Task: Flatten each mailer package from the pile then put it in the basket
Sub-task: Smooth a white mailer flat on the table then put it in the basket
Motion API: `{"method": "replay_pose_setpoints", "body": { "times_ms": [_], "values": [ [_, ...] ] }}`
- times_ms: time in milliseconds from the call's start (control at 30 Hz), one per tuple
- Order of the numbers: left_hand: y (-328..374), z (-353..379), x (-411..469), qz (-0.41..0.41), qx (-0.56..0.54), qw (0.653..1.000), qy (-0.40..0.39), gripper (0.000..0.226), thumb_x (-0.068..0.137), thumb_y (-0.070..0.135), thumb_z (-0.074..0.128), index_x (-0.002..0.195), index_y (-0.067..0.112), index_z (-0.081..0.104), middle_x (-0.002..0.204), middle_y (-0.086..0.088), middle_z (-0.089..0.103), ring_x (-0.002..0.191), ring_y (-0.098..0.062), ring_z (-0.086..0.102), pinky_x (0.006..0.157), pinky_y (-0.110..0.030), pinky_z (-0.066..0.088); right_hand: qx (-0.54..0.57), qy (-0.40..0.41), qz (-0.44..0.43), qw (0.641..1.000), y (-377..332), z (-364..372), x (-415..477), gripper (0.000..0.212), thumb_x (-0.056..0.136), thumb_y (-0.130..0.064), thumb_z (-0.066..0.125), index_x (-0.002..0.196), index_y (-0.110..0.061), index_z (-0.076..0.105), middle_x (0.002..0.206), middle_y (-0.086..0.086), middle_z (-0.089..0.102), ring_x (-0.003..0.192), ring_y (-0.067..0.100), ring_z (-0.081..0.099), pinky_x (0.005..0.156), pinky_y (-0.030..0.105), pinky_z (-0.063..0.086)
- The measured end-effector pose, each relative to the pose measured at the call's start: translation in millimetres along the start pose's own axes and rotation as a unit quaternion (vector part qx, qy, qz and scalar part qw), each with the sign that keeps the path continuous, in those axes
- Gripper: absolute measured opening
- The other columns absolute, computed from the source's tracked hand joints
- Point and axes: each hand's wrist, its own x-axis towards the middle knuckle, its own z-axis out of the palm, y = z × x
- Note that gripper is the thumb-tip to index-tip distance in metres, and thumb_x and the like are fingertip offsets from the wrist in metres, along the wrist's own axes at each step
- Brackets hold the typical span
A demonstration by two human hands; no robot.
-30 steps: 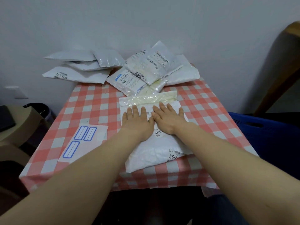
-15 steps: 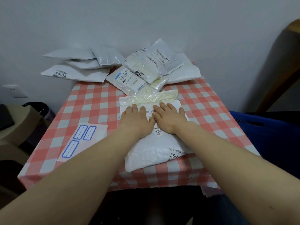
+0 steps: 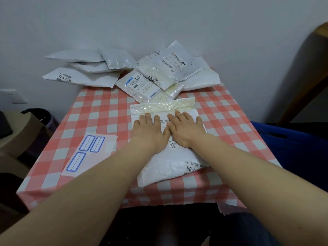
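Observation:
A white mailer package (image 3: 168, 164) with barcode labels lies in the middle of the red-and-white checked table (image 3: 99, 110). My left hand (image 3: 150, 132) and my right hand (image 3: 184, 130) rest side by side on its upper half, palms down, fingers spread and pointing away from me. Neither hand grips anything. A pile of white and grey mailers (image 3: 159, 73) sits at the table's far edge against the wall. The blue basket (image 3: 291, 148) stands to the right of the table, partly out of view.
A white sheet with blue-outlined label boxes (image 3: 88, 153) lies on the table's left side. Left of the table stands a beige piece of furniture (image 3: 19, 135) and a dark bin (image 3: 42, 116). A brown wooden piece (image 3: 305, 73) leans at the far right.
Both hands have stayed flat on the mailer; the view has shifted slightly, with the hands sitting a little higher on the package.

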Motion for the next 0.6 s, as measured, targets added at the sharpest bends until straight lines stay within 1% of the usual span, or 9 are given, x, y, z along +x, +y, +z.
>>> {"method": "replay_pose_setpoints", "body": {
  "times_ms": [100, 167, 233, 300, 367, 400, 467, 533, 600],
  "values": [
    [-2.7, -3.7, -0.3, 0.000, -0.031, 0.999, -0.030, 0.068, 0.097, 0.053, 0.009, 0.152, 0.014, -0.001, 0.158, -0.018, -0.003, 0.145, -0.035, 0.000, 0.116, -0.044, 0.008, 0.028, -0.026, -0.006, 0.999, -0.5, -3.5, -0.3, 0.051, 0.101, -0.044, 0.012, 0.151, -0.033, 0.008, 0.160, -0.005, -0.006, 0.147, 0.019, -0.007, 0.114, 0.056, -0.007],
    [-3.1, -11.8, -3.2, 0.000, -0.060, 0.997, -0.054, 0.067, 0.099, 0.051, 0.008, 0.152, 0.014, -0.006, 0.158, -0.017, -0.011, 0.145, -0.033, -0.009, 0.118, -0.045, -0.002, 0.101, -0.032, -0.012, 0.994, 2.4, -13.4, -5.4, 0.051, 0.101, -0.046, 0.014, 0.151, -0.036, 0.009, 0.160, -0.004, -0.010, 0.147, 0.018, -0.010, 0.114, 0.054, -0.010],
    [-0.3, -20.8, -5.4, 0.010, -0.054, 0.998, -0.014, 0.063, 0.101, 0.044, 0.009, 0.151, 0.010, -0.004, 0.158, -0.014, -0.013, 0.145, -0.029, -0.014, 0.117, -0.045, -0.008, 0.163, 0.003, -0.011, 0.987, 7.4, -26.3, -7.5, 0.050, 0.102, -0.044, 0.017, 0.151, -0.032, 0.013, 0.160, 0.001, -0.009, 0.147, 0.020, -0.009, 0.116, 0.053, -0.006],
    [8.5, -30.4, -15.3, 0.035, -0.061, 0.997, 0.032, 0.058, 0.102, 0.037, 0.013, 0.151, 0.007, 0.003, 0.159, -0.011, -0.007, 0.146, -0.027, -0.010, 0.118, -0.044, -0.006, 0.114, 0.022, -0.019, 0.993, 9.2, -35.6, -14.4, 0.049, 0.103, -0.038, 0.021, 0.150, -0.024, 0.022, 0.160, 0.006, 0.000, 0.147, 0.024, -0.004, 0.117, 0.053, 0.004],
    [21.0, -33.4, -30.1, 0.060, -0.078, 0.995, 0.020, 0.056, 0.101, 0.031, 0.018, 0.151, 0.008, 0.006, 0.160, -0.009, 0.000, 0.147, -0.026, -0.002, 0.119, -0.045, -0.002, 0.051, 0.008, -0.030, 0.998, 6.8, -35.5, -30.6, 0.049, 0.102, -0.037, 0.020, 0.148, -0.021, 0.027, 0.160, 0.006, 0.006, 0.147, 0.026, 0.000, 0.116, 0.055, 0.008],
    [27.5, -30.7, -37.9, 0.061, -0.083, 0.995, 0.003, 0.057, 0.100, 0.029, 0.020, 0.151, 0.009, 0.005, 0.160, -0.007, 0.001, 0.147, -0.025, -0.001, 0.118, -0.046, -0.001, 0.042, -0.002, -0.025, 0.999, 5.8, -32.1, -40.9, 0.050, 0.102, -0.038, 0.019, 0.149, -0.021, 0.024, 0.160, 0.005, 0.006, 0.147, 0.025, 0.000, 0.116, 0.055, 0.006],
    [35.6, -19.9, -52.1, 0.048, -0.086, 0.995, -0.019, 0.058, 0.099, 0.027, 0.019, 0.152, 0.011, -0.001, 0.160, -0.003, -0.002, 0.147, -0.023, -0.003, 0.117, -0.049, -0.004, 0.060, -0.014, -0.006, 0.998, 4.2, -20.8, -62.2, 0.055, 0.102, -0.043, 0.014, 0.152, -0.020, 0.016, 0.160, 0.003, 0.003, 0.147, 0.022, 0.000, 0.117, 0.050, 0.002],
    [38.3, -8.9, -59.3, 0.033, -0.099, 0.994, -0.013, 0.059, 0.100, 0.028, 0.016, 0.151, 0.013, -0.006, 0.160, 0.000, -0.007, 0.147, -0.021, -0.007, 0.115, -0.054, -0.008, 0.082, -0.007, 0.001, 0.997, 3.6, -8.0, -74.1, 0.059, 0.101, -0.047, 0.010, 0.153, -0.020, 0.009, 0.160, 0.001, 0.000, 0.147, 0.018, -0.001, 0.118, 0.046, 0.000],
    [39.7, -2.1, -62.3, 0.031, -0.111, 0.993, 0.003, 0.057, 0.100, 0.029, 0.014, 0.151, 0.014, -0.008, 0.160, 0.002, -0.010, 0.147, -0.020, -0.010, 0.113, -0.056, -0.009, 0.097, 0.017, 0.005, 0.995, 4.7, 2.6, -76.8, 0.059, 0.100, -0.049, 0.009, 0.153, -0.022, 0.007, 0.160, -0.002, 0.000, 0.147, 0.014, -0.002, 0.119, 0.043, -0.001]
  ]
}}
